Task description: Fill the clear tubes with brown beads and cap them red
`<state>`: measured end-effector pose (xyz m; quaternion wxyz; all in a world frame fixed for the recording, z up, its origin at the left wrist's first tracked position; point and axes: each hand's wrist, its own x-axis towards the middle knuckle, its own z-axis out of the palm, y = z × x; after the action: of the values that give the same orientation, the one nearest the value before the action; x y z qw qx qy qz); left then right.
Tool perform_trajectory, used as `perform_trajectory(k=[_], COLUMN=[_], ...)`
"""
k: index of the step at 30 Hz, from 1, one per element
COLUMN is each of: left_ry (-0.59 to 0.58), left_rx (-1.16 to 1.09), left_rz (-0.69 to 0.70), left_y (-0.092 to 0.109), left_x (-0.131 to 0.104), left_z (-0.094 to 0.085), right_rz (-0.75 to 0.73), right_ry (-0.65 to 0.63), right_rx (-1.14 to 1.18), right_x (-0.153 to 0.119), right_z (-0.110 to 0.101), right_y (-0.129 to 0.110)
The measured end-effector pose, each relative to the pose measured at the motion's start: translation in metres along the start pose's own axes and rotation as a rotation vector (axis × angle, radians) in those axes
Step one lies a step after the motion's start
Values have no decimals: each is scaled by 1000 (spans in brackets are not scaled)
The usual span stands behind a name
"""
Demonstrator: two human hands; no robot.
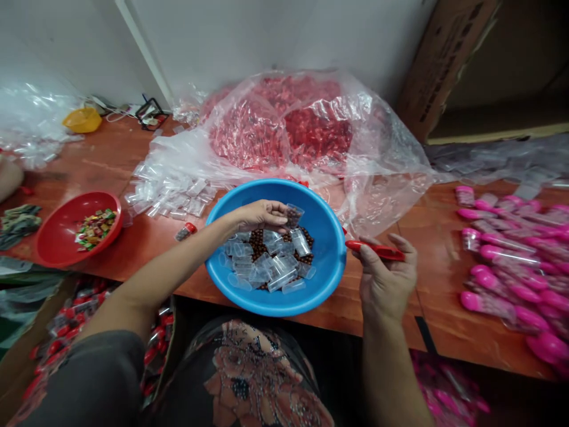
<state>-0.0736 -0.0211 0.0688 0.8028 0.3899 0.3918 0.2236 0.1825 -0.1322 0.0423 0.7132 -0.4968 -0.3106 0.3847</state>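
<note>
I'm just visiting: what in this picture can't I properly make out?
All in the head view:
Blue round plastic bowl: its bottom is hidden by small round brown pieces and clear plastic tubes.
Small clear tube in the left grip: the held end is covered by the grip.
Dark lettering on the brown cardboard box: too blurred to read.
Pink-capped clear tubes: the right edge cuts off their pile.

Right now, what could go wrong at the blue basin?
1. Spill: the clear tube in the fingers of the left hand is tilted, with dark contents and no visible cap; they might tip out.
2. Drop: the red piece seems lightly pinched in the right hand and could slip.
3. Tip: the blue basin sits close to the front edge of the table; a bump could unsettle it.
</note>
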Motion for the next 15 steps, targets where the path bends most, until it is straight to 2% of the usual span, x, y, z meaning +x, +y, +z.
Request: perform_trajectory(k=[6,11,15], left_ry=[23,97,130], left_rx=[-75,-98,-144], left_rz=[119,196,199], left_y=[-8,-22,-29], left_x=[-43,-61,-71], left_z=[25,35,37], right_rz=[216,233,241], right_ry=[-138,-178,-258], right_rx=[91,155,128], right_x=[-10,-24,-29], right_z=[28,54,65], right_y=[-9,-9,-11])
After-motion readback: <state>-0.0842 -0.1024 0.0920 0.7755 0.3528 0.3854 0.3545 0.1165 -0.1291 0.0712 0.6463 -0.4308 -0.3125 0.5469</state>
